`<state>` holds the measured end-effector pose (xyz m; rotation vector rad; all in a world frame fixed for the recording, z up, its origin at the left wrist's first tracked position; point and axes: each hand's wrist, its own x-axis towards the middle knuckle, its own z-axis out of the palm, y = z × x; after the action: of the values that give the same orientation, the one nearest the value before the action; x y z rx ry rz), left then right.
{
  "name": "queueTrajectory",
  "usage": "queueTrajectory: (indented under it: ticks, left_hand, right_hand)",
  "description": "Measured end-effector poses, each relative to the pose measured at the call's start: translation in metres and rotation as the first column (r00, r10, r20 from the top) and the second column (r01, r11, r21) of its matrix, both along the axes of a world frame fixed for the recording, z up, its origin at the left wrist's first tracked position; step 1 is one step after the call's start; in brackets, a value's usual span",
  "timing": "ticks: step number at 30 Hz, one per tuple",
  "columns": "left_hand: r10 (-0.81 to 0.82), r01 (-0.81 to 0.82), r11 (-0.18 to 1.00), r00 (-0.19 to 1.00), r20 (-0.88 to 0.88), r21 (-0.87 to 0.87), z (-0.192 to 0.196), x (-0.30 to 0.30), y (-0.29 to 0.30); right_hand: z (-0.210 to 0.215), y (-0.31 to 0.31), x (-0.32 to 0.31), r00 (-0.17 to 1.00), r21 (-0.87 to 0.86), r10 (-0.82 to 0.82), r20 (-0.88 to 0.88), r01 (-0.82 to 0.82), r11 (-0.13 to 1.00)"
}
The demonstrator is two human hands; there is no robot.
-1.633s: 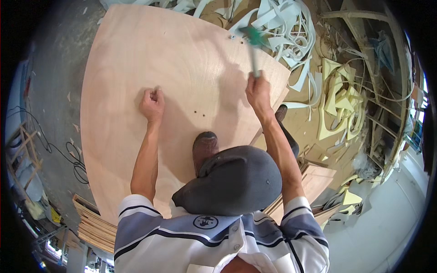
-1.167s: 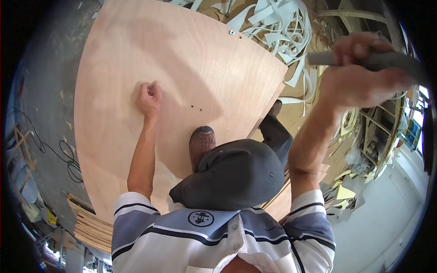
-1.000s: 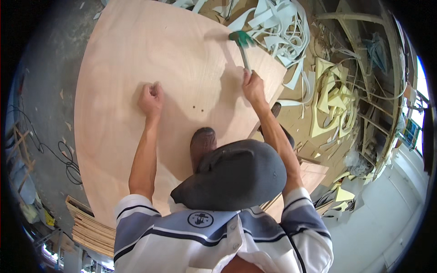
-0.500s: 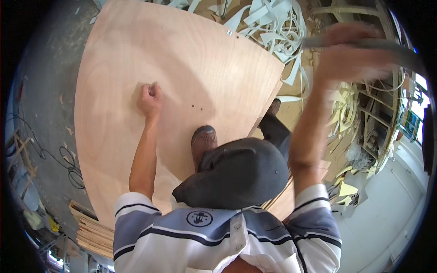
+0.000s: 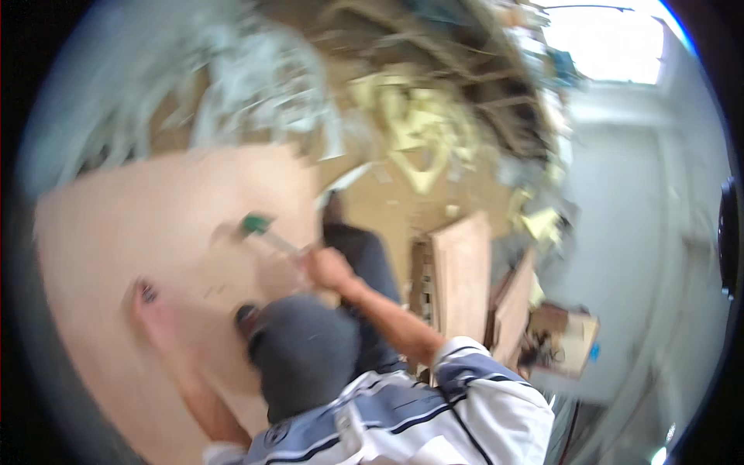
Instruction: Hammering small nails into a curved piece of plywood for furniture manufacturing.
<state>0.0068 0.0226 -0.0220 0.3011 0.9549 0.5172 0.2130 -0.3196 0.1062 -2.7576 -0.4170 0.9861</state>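
Observation:
A broad sheet of pale reddish plywood (image 5: 101, 232) lies under my feet and hands. My right hand (image 5: 327, 269) is closed round the handle of a hammer (image 5: 257, 224), whose green head is low over the board or touching it; I cannot tell which. My left hand (image 5: 149, 306) rests on the plywood further left, fingers closed, with something small and dark showing at the fingertips, too blurred to name. My dark-trousered knee (image 5: 306, 353) is bent between the two arms, and a brown shoe stands on the board.
White offcut strips (image 5: 263, 85) are heaped beyond the board's far edge. Yellow foam scraps (image 5: 422, 128) lie right of them, before a wooden frame rack (image 5: 504, 85). Stacked plywood pieces (image 5: 461, 271) stand at my right, and a white wall (image 5: 620, 217) rises beyond.
My view has swung to the right and blurred. My right hand has come down from a raised position at the right with the hammer. My left hand stays closed on the board.

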Motion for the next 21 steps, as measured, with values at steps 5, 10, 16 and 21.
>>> queueTrajectory:
  ticks: [5, 10, 16, 21]
  left_hand:
    - [-0.063, 0.043, 0.987, 0.99, 0.128, 0.155, 0.015, 0.063, -0.008]
    - [-0.362, 0.331, 0.926, 0.914, 0.18, 0.181, 0.026, 0.121, -0.036]
    - [-0.501, 0.488, 0.865, 0.851, 0.157, 0.115, 0.025, 0.162, -0.041]
    - [-0.584, 0.553, 0.802, 0.805, 0.103, 0.228, 0.039, 0.178, -0.029]
  right_hand:
    - [0.035, 0.016, 0.0, 0.997, 0.139, 0.01, 0.076, -0.021, 0.99]
    - [0.034, 0.003, -0.004, 0.994, 0.268, -0.104, 0.033, 0.091, 0.959]
    - [0.009, -0.009, -0.013, 0.978, 0.31, -0.178, 0.107, 0.138, 0.941]
    - [0.007, -0.009, -0.017, 0.944, 0.301, -0.329, -0.036, 0.324, 0.897]
